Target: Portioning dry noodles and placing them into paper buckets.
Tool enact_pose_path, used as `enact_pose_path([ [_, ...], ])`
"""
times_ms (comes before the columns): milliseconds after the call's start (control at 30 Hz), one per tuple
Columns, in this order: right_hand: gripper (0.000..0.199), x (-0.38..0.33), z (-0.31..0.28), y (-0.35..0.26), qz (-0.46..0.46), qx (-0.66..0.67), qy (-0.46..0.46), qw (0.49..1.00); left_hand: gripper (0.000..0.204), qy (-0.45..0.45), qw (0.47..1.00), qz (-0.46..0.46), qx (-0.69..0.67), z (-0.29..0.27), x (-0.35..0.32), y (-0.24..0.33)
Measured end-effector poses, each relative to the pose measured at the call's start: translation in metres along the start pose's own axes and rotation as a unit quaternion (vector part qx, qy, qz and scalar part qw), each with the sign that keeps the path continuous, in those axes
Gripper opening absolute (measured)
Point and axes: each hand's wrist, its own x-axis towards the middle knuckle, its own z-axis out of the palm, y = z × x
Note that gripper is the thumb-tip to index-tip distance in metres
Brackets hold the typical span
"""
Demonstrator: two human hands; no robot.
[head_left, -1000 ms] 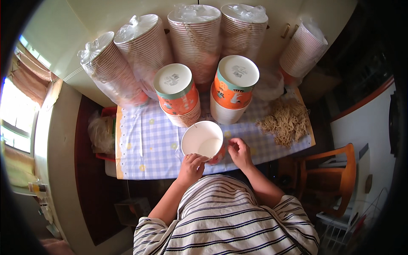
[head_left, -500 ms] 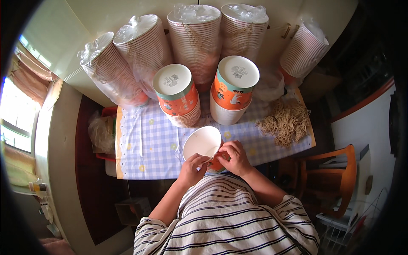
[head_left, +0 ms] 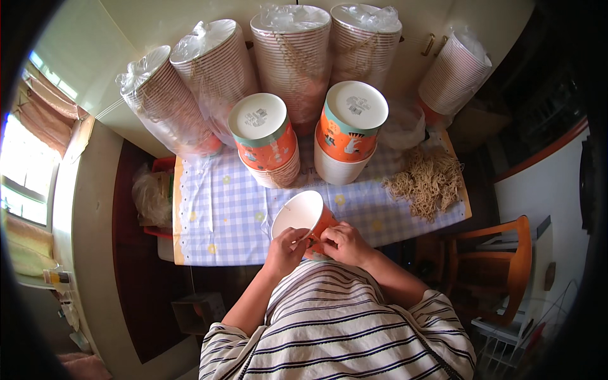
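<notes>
Hands meet at lower centre: left hand (head_left: 286, 248) and right hand (head_left: 342, 242) both curl fingers closed around tilted orange paper cup (head_left: 304, 218), over checked tablecloth (head_left: 221, 215); next likely needs steady grip.

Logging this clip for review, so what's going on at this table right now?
A person in a striped top holds an orange paper bowl with a white inside in both hands, left hand and right hand meeting at its near side. It is tilted above the blue checked tablecloth. Behind stand two upside-down bowl stacks, plastic-wrapped stacks, and a heap of tan string handles.
</notes>
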Motion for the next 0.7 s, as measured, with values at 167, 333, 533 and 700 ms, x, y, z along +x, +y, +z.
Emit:
enact_pose_path([
  [167, 0.012, 0.002, 0.006, 0.000, 0.086, 0.011, 0.058, 0.995, 0.037, -0.020, 0.988, -0.097, -0.116, -0.003, -0.004, 0.000],
  [333, 0.011, 0.005, 0.010, 0.001, 0.110, 0.105, 0.028, 0.988, 0.042, 0.000, 0.983, -0.093, -0.158, -0.008, -0.005, 0.013],
  [533, 0.012, 0.010, 0.013, 0.000, 0.088, 0.122, 0.031, 0.988, 0.027, -0.043, 0.999, -0.008, -0.032, -0.012, -0.003, 0.005],
  [700, 0.012, 0.014, 0.012, -0.005, 0.088, 0.120, 0.016, 0.989, 0.017, 0.014, 0.999, 0.013, 0.035, -0.008, 0.002, 0.008],
])
